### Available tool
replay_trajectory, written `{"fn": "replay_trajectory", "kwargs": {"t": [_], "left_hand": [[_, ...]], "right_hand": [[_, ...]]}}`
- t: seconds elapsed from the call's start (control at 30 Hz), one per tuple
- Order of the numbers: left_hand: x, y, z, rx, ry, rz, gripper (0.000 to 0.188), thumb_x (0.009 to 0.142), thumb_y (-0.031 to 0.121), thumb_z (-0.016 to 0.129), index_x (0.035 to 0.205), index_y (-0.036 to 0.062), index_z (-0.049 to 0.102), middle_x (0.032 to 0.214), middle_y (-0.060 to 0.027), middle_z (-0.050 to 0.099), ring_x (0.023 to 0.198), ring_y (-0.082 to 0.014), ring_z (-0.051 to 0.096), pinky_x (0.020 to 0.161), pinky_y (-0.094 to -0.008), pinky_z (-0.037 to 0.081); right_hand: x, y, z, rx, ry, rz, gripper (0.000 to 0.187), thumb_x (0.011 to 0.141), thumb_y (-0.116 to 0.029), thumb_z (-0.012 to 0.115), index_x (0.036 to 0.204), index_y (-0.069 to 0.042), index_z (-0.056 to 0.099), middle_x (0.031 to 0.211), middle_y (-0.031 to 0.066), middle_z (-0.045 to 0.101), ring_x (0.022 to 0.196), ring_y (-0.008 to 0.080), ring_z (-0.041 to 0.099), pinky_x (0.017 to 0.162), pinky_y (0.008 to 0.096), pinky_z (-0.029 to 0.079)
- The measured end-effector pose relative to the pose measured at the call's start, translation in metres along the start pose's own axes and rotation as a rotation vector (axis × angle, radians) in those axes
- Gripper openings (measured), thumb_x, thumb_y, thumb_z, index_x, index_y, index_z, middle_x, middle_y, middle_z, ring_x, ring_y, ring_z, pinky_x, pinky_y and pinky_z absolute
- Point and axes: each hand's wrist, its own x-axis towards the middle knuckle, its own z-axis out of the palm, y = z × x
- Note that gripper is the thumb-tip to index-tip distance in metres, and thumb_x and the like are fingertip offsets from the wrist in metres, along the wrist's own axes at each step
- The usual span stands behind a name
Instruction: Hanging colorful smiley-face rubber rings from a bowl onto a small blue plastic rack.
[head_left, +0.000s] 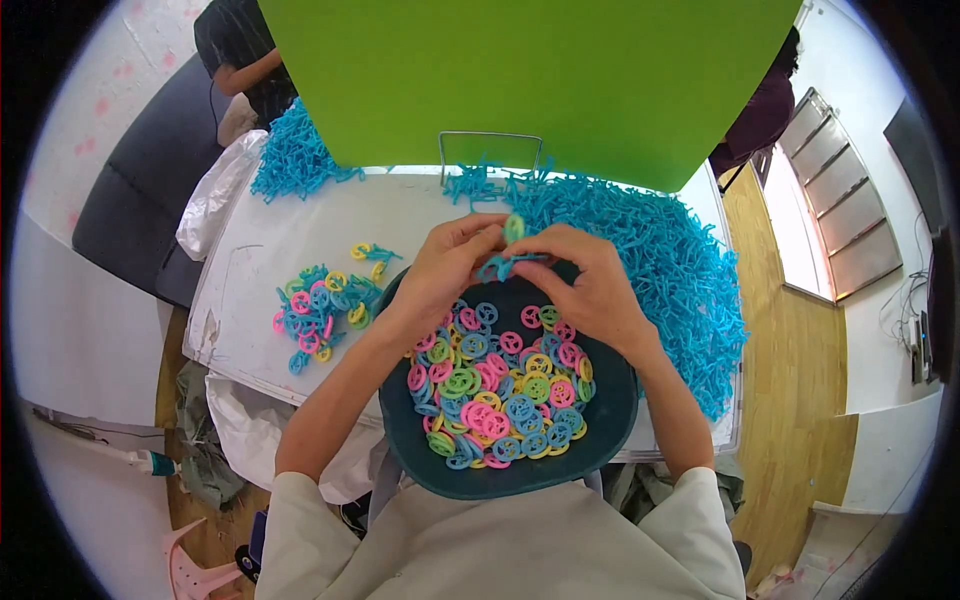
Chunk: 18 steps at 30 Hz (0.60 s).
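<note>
In the head view, we seemed early on: a small joined pile [322,312] lay left, while many rings [495,424] in the near basin [614,410] and sticks [680,290] heaped right remained. Above the basin's far edge, our left hand [444,262] apparently pinched a green ring [514,229], our right hand [588,280] a blue stick [497,267] just beside it.

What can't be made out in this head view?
In the head view:
Whether the green wheel joins the blue piece: too small, partly covered by left hand and right hand.
Floor of the basin: mostly hidden under plastic wheels.
Person at right: partly behind green panel.
</note>
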Motion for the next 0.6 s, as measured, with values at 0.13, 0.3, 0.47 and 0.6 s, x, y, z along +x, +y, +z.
{"fn": "replay_trajectory", "kwargs": {"t": [0.13, 0.3, 0.47, 0.6], "left_hand": [[0.001, -0.02, 0.003, 0.448, -0.06, 0.062, 0.022, 0.09, 0.008, 0.056, 0.11, 0.0044, 0.062, 0.102, -0.0089, 0.063, 0.088, -0.0167, 0.063, 0.073, -0.0306, 0.052], [-0.001, -0.058, 0.028, 1.396, -0.458, 0.771, 0.038, 0.069, 0.001, 0.065, 0.106, 0.0044, 0.06, 0.098, -0.0152, 0.06, 0.09, -0.0313, 0.063, 0.073, -0.0409, 0.054], [0.002, -0.064, 0.024, 1.449, -0.472, 0.692, 0.036, 0.074, 0.002, 0.064, 0.109, 0.0064, 0.059, 0.094, -0.0138, 0.059, 0.088, -0.0348, 0.061, 0.076, -0.0438, 0.052], [0.005, -0.044, 0.015, 1.364, -0.326, 0.579, 0.028, 0.073, 0.004, 0.067, 0.101, 0.0037, 0.061, 0.092, -0.0168, 0.061, 0.089, -0.0357, 0.06, 0.074, -0.0424, 0.052]], "right_hand": [[0.0, 0.01, -0.006, 0.028, 0.136, 0.002, 0.017, 0.082, 0.001, 0.066, 0.1, -0.002, 0.068, 0.092, 0.0053, 0.067, 0.086, 0.0117, 0.063, 0.077, 0.0267, 0.052], [0.001, 0.006, -0.005, 0.209, 0.26, 0.094, 0.017, 0.081, -0.001, 0.07, 0.098, -0.004, 0.069, 0.093, 0.0064, 0.069, 0.082, 0.012, 0.065, 0.073, 0.0254, 0.05], [0.0, 0.004, -0.003, -0.014, 0.364, 0.112, 0.017, 0.082, -0.003, 0.069, 0.099, -0.002, 0.067, 0.083, 0.005, 0.07, 0.081, 0.0118, 0.067, 0.073, 0.0236, 0.05], [0.003, 0.01, -0.001, -0.02, 0.446, 0.071, 0.015, 0.086, -0.007, 0.067, 0.099, 0.001, 0.064, 0.085, 0.0084, 0.071, 0.079, 0.0114, 0.067, 0.069, 0.0232, 0.051]]}}
